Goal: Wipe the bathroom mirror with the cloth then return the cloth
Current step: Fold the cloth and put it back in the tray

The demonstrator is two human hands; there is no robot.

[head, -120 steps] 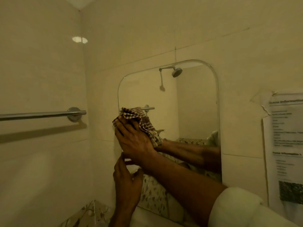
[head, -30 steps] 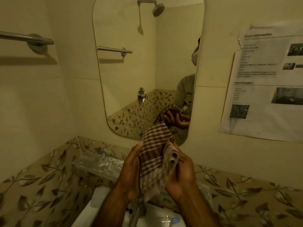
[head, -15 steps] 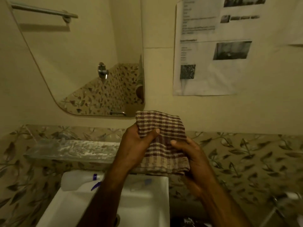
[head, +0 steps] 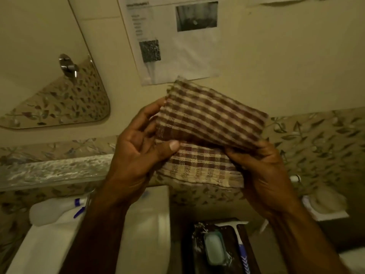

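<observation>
Brown-checked cloth (head: pixel 209 123), folded double, frayed edge

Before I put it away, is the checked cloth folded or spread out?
Folded: the cloth is doubled over, top layer above a lower one.

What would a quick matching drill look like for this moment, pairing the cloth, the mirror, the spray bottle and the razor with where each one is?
Things:
1. checked cloth
2. mirror
3. spray bottle
4. razor

Places:
A. lying at the back of the white sink, lower left
B. on the wall, upper left
C. on the dark tray beside the soap, bottom centre
D. held folded between the left hand and the right hand

Pairs: 1-D, 2-B, 3-A, 4-C
</observation>
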